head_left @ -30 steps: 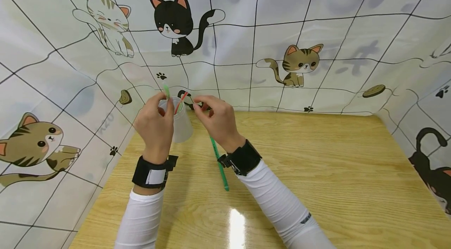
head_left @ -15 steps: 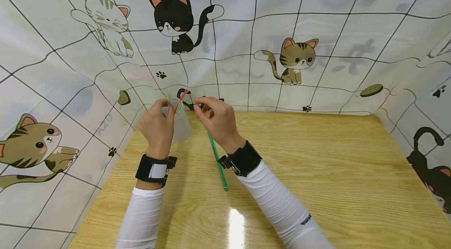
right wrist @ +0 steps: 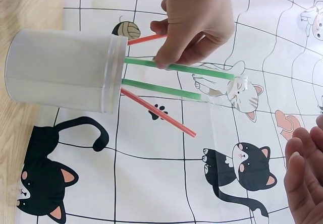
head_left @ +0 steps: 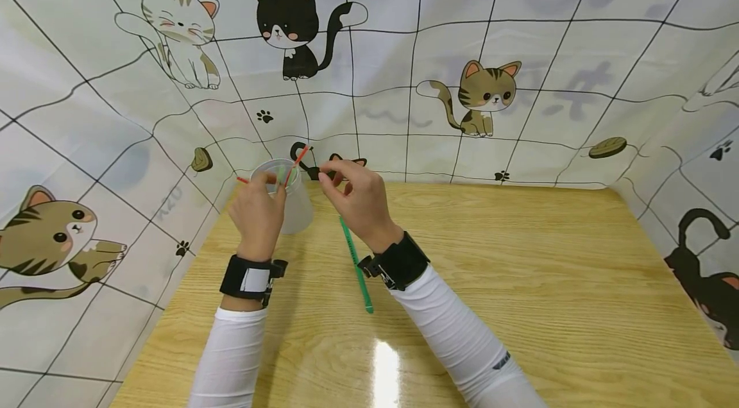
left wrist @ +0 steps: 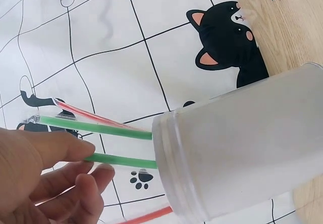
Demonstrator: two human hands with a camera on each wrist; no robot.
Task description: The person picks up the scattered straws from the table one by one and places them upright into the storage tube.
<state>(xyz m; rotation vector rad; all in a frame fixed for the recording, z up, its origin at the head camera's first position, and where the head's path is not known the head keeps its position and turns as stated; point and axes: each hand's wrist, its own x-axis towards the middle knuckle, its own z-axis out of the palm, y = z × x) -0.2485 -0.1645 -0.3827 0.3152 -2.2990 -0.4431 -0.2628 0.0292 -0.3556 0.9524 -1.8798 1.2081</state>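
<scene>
In the head view, a whitish translucent cup stands upright near the back left of the table. Green and red straws stick up out of it, some in clear wrapping. My left hand is at the cup's rim, pinching a green straw between thumb and finger. The straw's lower end is inside the cup. Another green straw and a red straw lean out beside it, with a further red straw on the other side. My right hand hovers right of the cup, fingers loosely bent, holding nothing visible.
A slim green stick lies on the wooden table below my right hand. Cat-print cloth rises behind the table and along both sides.
My left hand has moved slightly right and down, and its green straw has sunk lower into the cup. A red straw now shows left of that hand. My right hand has barely moved.
</scene>
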